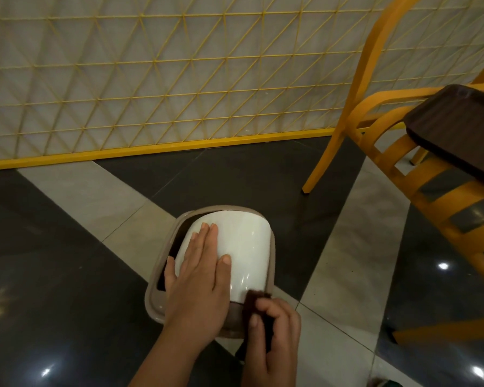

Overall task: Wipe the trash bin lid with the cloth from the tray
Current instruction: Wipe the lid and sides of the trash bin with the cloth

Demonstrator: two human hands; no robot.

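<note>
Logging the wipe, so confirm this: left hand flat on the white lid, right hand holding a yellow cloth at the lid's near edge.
Wrong on colour. In the head view the cloth is dark brown, not yellow. The rest holds: left hand flat on the white lid, right hand holding the cloth at the lid's near edge.

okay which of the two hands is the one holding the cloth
The right hand, at the lid's near edge, grips the dark brown cloth. The left hand holds nothing; it lies flat on the white lid.
</note>
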